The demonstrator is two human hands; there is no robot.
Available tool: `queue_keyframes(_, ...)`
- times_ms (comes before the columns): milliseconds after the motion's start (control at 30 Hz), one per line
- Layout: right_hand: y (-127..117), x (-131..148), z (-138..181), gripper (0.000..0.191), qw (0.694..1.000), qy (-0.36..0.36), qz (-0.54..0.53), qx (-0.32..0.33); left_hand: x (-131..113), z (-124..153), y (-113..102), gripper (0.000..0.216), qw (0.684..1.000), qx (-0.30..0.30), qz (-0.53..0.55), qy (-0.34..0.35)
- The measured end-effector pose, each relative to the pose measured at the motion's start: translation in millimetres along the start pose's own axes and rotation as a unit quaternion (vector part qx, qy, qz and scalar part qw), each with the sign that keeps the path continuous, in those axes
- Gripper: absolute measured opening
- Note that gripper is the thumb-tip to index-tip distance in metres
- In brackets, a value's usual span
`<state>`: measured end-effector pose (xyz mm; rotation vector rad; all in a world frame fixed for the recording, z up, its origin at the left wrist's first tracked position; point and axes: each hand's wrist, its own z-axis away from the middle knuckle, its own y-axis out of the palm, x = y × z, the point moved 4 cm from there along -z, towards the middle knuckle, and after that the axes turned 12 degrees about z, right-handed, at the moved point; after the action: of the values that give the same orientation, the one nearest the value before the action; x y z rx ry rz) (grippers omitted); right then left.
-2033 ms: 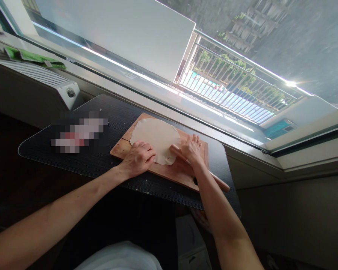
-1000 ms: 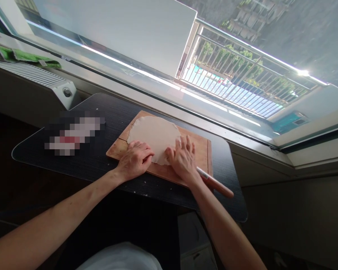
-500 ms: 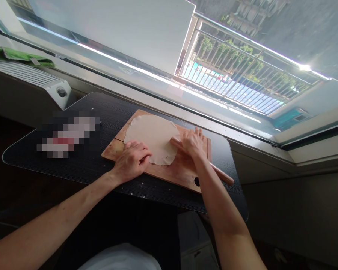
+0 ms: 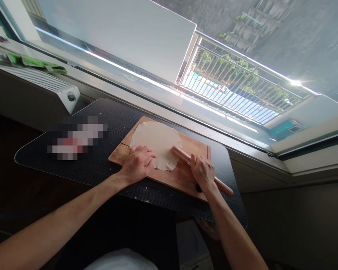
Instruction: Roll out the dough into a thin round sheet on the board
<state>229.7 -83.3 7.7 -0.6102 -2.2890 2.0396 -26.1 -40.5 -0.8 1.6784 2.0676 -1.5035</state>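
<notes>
Back slid the right hand (image 4: 202, 170), clasping one rolling pin (image 4: 182, 154); left hand (image 4: 138, 162) flat (unclenched) on one dough sheet (image 4: 157, 140).

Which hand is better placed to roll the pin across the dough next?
Probably right: the right hand grips the pin, whose end lies on the dough. The left hand rests on the dough's near edge, apart from the pin.

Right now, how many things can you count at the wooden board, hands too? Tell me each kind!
wooden board: 1
flat dough: 1
rolling pin: 1
hands: 2, the left hand on the dough and the right hand on the pin
Total: 5
</notes>
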Motion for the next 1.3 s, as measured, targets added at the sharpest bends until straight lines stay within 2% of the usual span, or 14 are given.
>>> queue_keyframes(100,-13.2,18.9,-31.0,0.049,0.998,-0.058,-0.001,0.023,-7.7,-18.8,-13.0,0.025,0.999,-0.026,-0.035,0.018)
queue_keyframes(167,-28.3,46.8,-53.6,0.049,0.99,-0.14,-0.004,-0.003,-8.0,-37.5,-21.3,0.029,0.997,-0.027,-0.071,0.025)
queue_keyframes(233,-40.7,82.9,-71.1,0.049,0.971,-0.235,-0.004,-0.039,0.9,-56.2,-26.3,0.03,0.994,-0.017,-0.11,-0.004)
queue_keyframes(333,-44.6,128.5,-90.4,0.042,0.947,-0.317,-0.011,-0.049,27.5,-73.0,-23.3,0.034,0.981,0.044,-0.162,-0.097)
queue_keyframes(400,-39.8,139.5,-102.8,0.037,0.949,-0.313,-0.035,-0.033,43.3,-75.2,-16.6,0.038,0.969,0.105,-0.181,-0.13)
queue_keyframes(467,-32.8,131.3,-114.8,0.034,0.963,-0.261,-0.063,-0.017,51.0,-73.5,-10.5,0.042,0.961,0.154,-0.193,-0.124)
queue_keyframes(533,-24.7,110.3,-121.4,0.035,0.977,-0.198,-0.074,-0.003,50.5,-69.6,-6.6,0.044,0.955,0.185,-0.209,-0.099)
queue_keyframes(600,-15.3,85.7,-117.6,0.037,0.983,-0.171,-0.065,0.012,43.6,-62.1,-3.7,0.048,0.949,0.206,-0.224,-0.078)
queue_keyframes(833,12.3,14.3,-51.1,0.053,0.972,-0.217,-0.086,0.011,-6.7,-11.9,10.4,0.053,0.944,0.253,-0.211,-0.014)
queue_keyframes(933,8.8,14.0,-48.5,0.052,0.972,-0.211,-0.098,0.019,-14.7,-16.6,14.4,0.052,0.942,0.261,-0.212,-0.009)
queue_keyframes(1100,1.4,37.8,-66.0,0.048,0.977,-0.156,-0.141,0.019,-0.4,-40.4,19.5,0.052,0.933,0.269,-0.226,-0.074)
queue_keyframes(1233,4.6,18.9,-38.1,0.039,0.973,-0.158,-0.164,-0.043,-11.1,-22.4,22.1,0.053,0.939,0.271,-0.211,-0.031)
queue_keyframes(1300,6.8,7.3,-24.0,0.038,0.97,-0.169,-0.168,-0.048,-19.4,-12.9,23.2,0.053,0.936,0.288,-0.202,-0.007)
